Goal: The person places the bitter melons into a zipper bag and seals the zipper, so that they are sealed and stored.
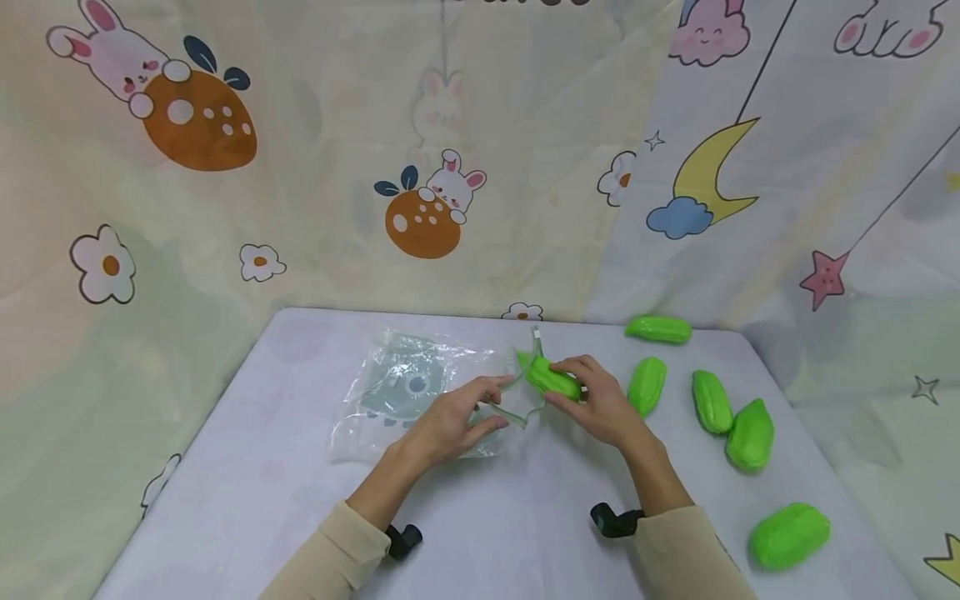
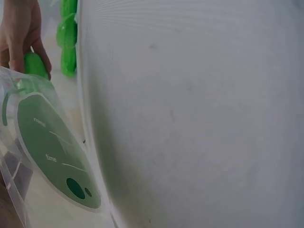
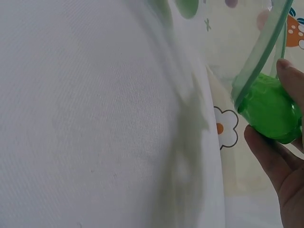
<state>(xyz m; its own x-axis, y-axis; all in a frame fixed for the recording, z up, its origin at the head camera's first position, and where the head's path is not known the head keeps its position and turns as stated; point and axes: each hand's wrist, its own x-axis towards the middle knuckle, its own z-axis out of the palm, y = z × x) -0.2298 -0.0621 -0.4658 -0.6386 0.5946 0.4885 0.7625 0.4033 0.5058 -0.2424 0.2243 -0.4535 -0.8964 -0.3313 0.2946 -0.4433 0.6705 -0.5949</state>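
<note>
A clear zip bag (image 1: pixel 408 387) with a green-grey cartoon print lies on the table, its green-edged mouth spread toward the right. My left hand (image 1: pixel 450 421) holds the bag at that mouth, index finger at one edge and thumb at the other. In my right hand (image 1: pixel 600 400) is a bright green, lumpy oblong piece (image 1: pixel 553 380), gripped between thumb and fingers. Its far end sits at the bag's mouth, behind the green zip strip (image 3: pixel 263 52) in the right wrist view. The left wrist view shows a green label (image 2: pixel 52 147) on the bag; most of the left hand is hidden there.
Several more green oblong pieces lie on the right: one at the back edge (image 1: pixel 660 329), one near the right hand (image 1: pixel 647 386), two touching each other (image 1: pixel 750 435) and one near the front (image 1: pixel 790 536). A patterned cloth (image 1: pixel 315 167) hangs behind the white table (image 1: pixel 247 500).
</note>
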